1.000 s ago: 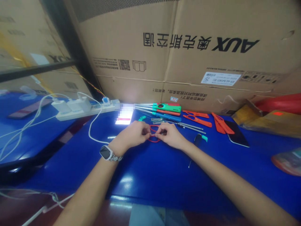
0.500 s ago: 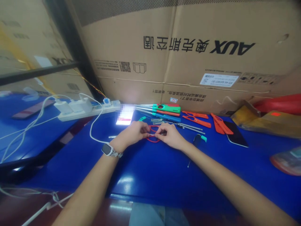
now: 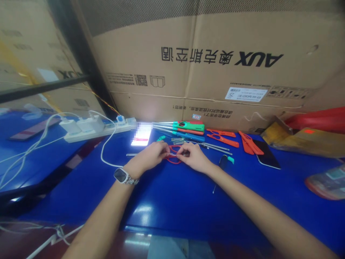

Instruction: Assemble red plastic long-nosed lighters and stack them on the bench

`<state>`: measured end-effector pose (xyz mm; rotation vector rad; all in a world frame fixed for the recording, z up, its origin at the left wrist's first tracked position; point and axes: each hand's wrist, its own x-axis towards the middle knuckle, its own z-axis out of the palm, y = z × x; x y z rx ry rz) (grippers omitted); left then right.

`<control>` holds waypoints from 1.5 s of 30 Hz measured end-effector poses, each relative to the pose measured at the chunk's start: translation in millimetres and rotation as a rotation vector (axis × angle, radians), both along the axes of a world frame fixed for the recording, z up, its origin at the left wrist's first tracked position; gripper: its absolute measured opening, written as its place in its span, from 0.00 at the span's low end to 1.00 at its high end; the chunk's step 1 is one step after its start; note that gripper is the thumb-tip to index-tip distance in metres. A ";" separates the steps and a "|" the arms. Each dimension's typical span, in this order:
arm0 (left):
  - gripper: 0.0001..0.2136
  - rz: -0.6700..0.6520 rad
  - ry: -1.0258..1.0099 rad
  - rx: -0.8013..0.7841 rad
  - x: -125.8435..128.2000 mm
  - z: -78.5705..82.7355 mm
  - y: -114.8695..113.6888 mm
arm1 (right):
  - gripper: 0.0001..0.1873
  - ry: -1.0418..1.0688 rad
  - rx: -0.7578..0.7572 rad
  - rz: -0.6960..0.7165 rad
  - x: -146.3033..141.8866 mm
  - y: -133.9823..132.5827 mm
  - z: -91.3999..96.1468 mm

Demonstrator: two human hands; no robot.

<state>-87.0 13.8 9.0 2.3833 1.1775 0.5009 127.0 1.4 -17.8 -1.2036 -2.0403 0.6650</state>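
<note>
My left hand (image 3: 154,156) pinches one end of a short, thin white wire (image 3: 173,154). The other end is between the closed fingertips of my right hand (image 3: 194,157). Directly beneath the fingers lie red plastic casing pieces (image 3: 175,161), partly covered by both hands. Behind the hands rest several gas lighters (image 3: 192,126) with green, red and blue handles and long metal tubes. Loose thin metal rods (image 3: 219,148) lie beyond my right hand. A black part with a green tip (image 3: 223,162) sits beside my right forearm.
Orange casing halves (image 3: 223,140) and a dark phone (image 3: 266,155) lie to the right. A lit phone (image 3: 142,135) and a white power strip (image 3: 101,130) with chargers are at the left. A large cardboard box (image 3: 205,75) stands behind the blue table (image 3: 161,201).
The camera view has shifted slightly. Both hands stay in nearly the same place, and a little more of the white wire shows between the fingertips.
</note>
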 end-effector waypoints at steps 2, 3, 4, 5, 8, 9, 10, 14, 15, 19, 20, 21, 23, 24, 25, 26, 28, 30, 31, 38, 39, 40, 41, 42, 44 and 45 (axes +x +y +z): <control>0.04 -0.003 -0.019 -0.004 -0.5 -0.6 0.6 | 0.04 -0.001 0.005 -0.006 -0.1 0.0 0.1; 0.05 -0.004 -0.032 -0.005 -0.6 -0.2 0.7 | 0.04 -0.002 0.006 -0.005 -0.2 0.0 0.2; 0.05 -0.004 -0.047 -0.007 -0.5 0.4 0.9 | 0.05 -0.003 0.009 -0.004 -0.2 0.0 0.4; 0.05 -0.002 -0.061 -0.009 -0.2 1.2 1.2 | 0.05 -0.006 0.012 -0.003 -0.2 0.0 0.7; 0.05 0.011 -0.083 0.034 0.9 2.3 3.3 | 0.05 -0.025 0.029 -0.013 0.0 -0.1 1.4; 0.05 0.013 -0.074 0.059 1.3 1.8 4.5 | 0.05 -0.033 0.034 -0.020 0.0 -0.2 1.4; 0.05 0.010 -0.057 0.082 1.5 0.9 5.9 | 0.05 -0.039 0.041 -0.027 0.1 -0.5 1.1; 0.07 -0.016 0.035 0.129 1.7 -5.4 9.9 | 0.03 -0.032 0.068 -0.033 -0.6 -1.4 -0.5; 0.07 -0.014 0.054 0.148 1.8 -6.8 10.2 | 0.03 -0.019 0.072 -0.032 -0.9 -1.4 -0.1; 0.07 0.021 0.068 0.207 2.7 -7.0 8.2 | 0.04 0.044 0.107 -0.045 2.3 -1.5 10.8; 0.08 0.026 0.059 0.209 3.5 -5.5 7.0 | 0.05 0.051 0.127 -0.058 5.9 -2.3 15.8; 0.08 0.028 0.047 0.214 4.6 -3.5 5.6 | 0.05 0.052 0.145 -0.074 11.4 -3.8 21.3; 0.07 0.021 0.016 0.240 8.6 1.4 1.5 | 0.05 0.045 0.178 -0.115 28.5 -9.8 31.8; 0.07 0.011 -0.004 0.261 11.8 3.8 -1.1 | 0.05 0.033 0.183 -0.139 40.0 -14.7 36.0; 0.07 -0.004 -0.025 0.277 16.0 5.9 -4.0 | 0.05 0.023 0.193 -0.172 53.1 -20.9 39.1; 0.08 -0.026 -0.050 0.285 21.2 7.6 -7.0 | 0.05 0.007 0.189 -0.211 67.3 -28.4 40.6; 0.10 -0.087 -0.093 0.284 34.8 9.6 -13.2 | 0.05 -0.011 0.176 -0.330 96.4 -45.8 39.2; 0.11 -0.156 -0.106 0.274 51.9 10.8 -18.3 | 0.06 -0.011 0.143 -0.433 122.0 -64.0 32.7; 0.11 -0.188 -0.098 0.271 61.1 11.5 -20.3 | 0.06 -0.017 0.131 -0.471 132.3 -72.0 28.4; 0.09 -0.208 -0.005 0.258 106.9 19.4 -16.1 | 0.13 -0.141 0.089 -0.545 155.0 -82.3 5.8; 0.10 -0.184 -0.011 0.251 108.9 18.3 -13.2 | 0.15 -0.168 0.066 -0.531 154.1 -78.1 4.9; 0.10 -0.158 -0.024 0.242 110.1 16.2 -10.1 | 0.14 -0.187 0.040 -0.516 153.2 -73.5 4.4; 0.11 -0.130 -0.048 0.235 110.9 13.1 -7.1 | 0.12 -0.201 0.016 -0.502 152.4 -69.0 4.4; 0.11 -0.109 -0.076 0.230 111.3 9.4 -4.5 | 0.10 -0.208 0.003 -0.496 152.0 -65.1 4.7; 0.12 -0.080 -0.134 0.235 111.9 1.7 -0.5 | 0.07 -0.200 -0.003 -0.504 152.2 -60.0 6.8; 0.12 -0.073 -0.162 0.243 111.9 -1.6 0.7 | 0.07 -0.185 0.003 -0.518 152.3 -58.9 8.7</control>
